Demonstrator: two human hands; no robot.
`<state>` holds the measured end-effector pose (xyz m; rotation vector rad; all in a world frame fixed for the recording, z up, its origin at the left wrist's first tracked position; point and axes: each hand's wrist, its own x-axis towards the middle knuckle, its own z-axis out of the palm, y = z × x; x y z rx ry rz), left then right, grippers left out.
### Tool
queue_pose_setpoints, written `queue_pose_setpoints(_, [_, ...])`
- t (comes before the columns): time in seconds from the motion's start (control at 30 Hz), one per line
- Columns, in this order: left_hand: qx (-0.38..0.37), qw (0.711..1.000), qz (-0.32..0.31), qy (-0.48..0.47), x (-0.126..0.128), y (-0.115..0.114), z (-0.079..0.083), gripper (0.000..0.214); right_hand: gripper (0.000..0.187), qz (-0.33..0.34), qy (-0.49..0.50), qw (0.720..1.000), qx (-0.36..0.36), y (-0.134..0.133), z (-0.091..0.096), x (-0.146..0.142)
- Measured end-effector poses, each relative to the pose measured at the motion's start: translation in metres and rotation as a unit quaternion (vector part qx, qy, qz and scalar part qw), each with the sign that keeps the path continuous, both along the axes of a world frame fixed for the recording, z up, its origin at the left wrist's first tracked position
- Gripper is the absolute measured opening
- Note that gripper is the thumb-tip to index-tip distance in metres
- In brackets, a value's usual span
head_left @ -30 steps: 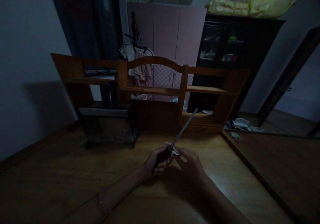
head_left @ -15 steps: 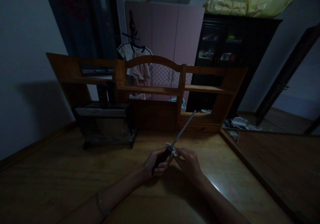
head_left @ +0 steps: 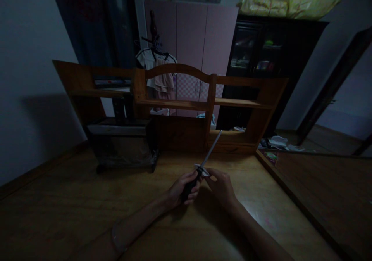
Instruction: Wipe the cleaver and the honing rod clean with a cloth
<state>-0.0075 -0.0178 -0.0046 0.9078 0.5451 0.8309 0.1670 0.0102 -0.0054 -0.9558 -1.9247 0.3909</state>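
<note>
My left hand (head_left: 186, 188) is wrapped around the black handle (head_left: 188, 190) of a honing rod. The rod's long, thin grey shaft (head_left: 211, 149) points up and away to the right. Where the shaft meets the handle sits a flat white piece (head_left: 205, 172); in the dim light I cannot tell whether it is paper, cloth or a guard. My right hand (head_left: 222, 187) pinches the right edge of this white piece, its thumb and forefinger together close by my left fingers. Both hands are above the wooden tabletop.
A wooden shelf unit (head_left: 174, 105) stands across the back of the tabletop (head_left: 87, 210). On its left is a dark box-shaped appliance (head_left: 122, 148). Beyond are a pink wardrobe (head_left: 190, 36), hanging clothes (head_left: 164, 73) and a dark cabinet (head_left: 250, 51). A raised wooden edge (head_left: 287, 183) runs along the right.
The rod has turned a little more upright, its tip shifting left. The white piece now lies flatter around the rod's base, and both hands have moved only slightly.
</note>
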Motion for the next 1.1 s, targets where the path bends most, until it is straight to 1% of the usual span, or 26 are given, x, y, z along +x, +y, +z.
queue_pose_setpoints(0.13, [0.024,0.998,0.037,0.041,0.001,0.0,0.001,0.036,0.019,-0.004,0.032,0.999,-0.004,0.001,0.001,0.003])
queue_pose_setpoints(0.27, [0.041,0.994,0.074,0.069,-0.001,0.005,-0.001,0.038,0.019,-0.015,0.031,0.999,0.002,0.001,-0.001,0.005])
queue_pose_setpoints(0.37, [0.078,0.985,0.115,0.098,-0.002,0.008,-0.003,0.039,0.019,-0.025,0.019,1.0,0.004,0.002,-0.002,0.006])
queue_pose_setpoints(0.43, [0.109,0.975,0.149,0.125,0.0,0.009,-0.003,0.041,0.018,-0.036,0.022,0.999,0.006,0.003,-0.001,0.007])
queue_pose_setpoints(0.53, [0.15,0.95,0.208,0.178,0.003,0.006,-0.004,0.043,0.02,-0.04,0.035,0.999,0.007,0.002,0.002,0.007])
queue_pose_setpoints(0.63, [0.182,0.92,0.263,0.226,0.006,0.003,-0.001,0.04,0.023,-0.027,0.045,0.999,0.011,-0.001,0.007,0.006])
queue_pose_setpoints(0.73, [0.243,0.879,0.317,0.261,0.006,0.001,0.004,0.032,0.023,-0.016,0.043,0.999,0.019,-0.004,0.01,0.004])
queue_pose_setpoints(0.83, [0.298,0.839,0.343,0.299,0.006,0.0,0.006,0.027,0.024,-0.018,0.031,0.999,0.032,-0.004,0.01,0.004])
queue_pose_setpoints(0.93, [0.301,0.822,0.362,0.32,0.004,0.002,0.005,0.028,0.027,-0.03,0.025,0.998,0.041,-0.003,0.008,0.006])
queue_pose_setpoints(1.03, [0.278,0.809,0.403,0.325,0.0,0.007,0.001,0.033,0.03,-0.032,0.022,0.998,0.049,0.0,0.006,0.008])
queue_pose_setpoints(1.1, [0.261,0.801,0.429,0.326,-0.003,0.01,0.001,0.035,0.032,-0.02,0.021,0.998,0.054,0.001,0.005,0.008])
